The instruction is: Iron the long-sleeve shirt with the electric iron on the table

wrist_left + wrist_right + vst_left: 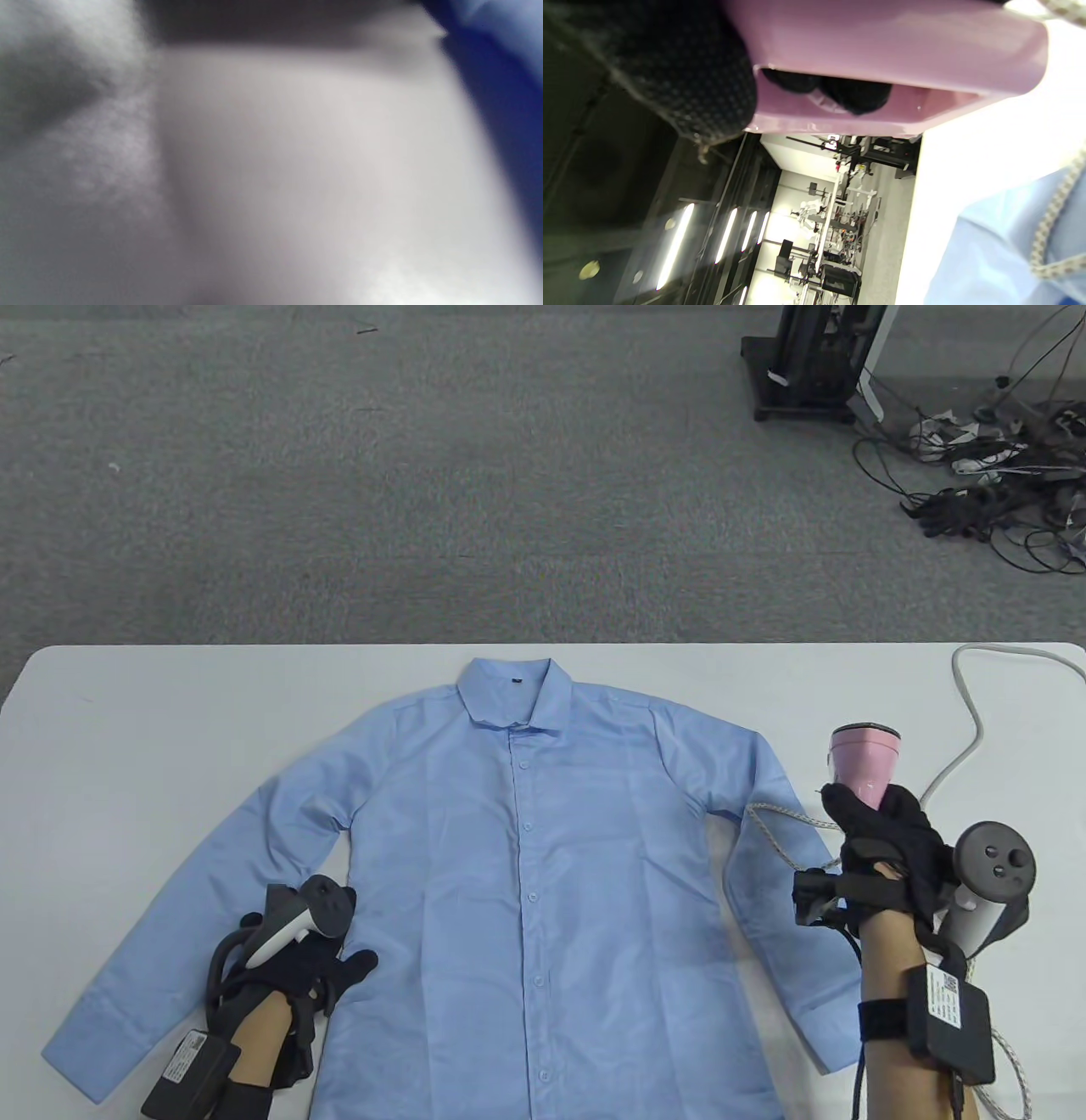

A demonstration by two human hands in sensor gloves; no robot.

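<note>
right hand: gloved, gripping the handle of the pink electric iron, fingers wrapped through the handle opening in the right wrist view; iron at 4 o'clock on the table, just beside the shirt's sleeve. left hand: gloved, resting flat on the shirt at 7 o'clock, fingers spread, holding nothing. light blue long-sleeve shirt: buttoned, front up, centre of the white table, collar at 12 o'clock, sleeves angled toward 7 and 5 o'clock. braided cord: lies across the 5 o'clock sleeve. grey cable: curves toward 2 o'clock. left wrist view: blurred.
</note>
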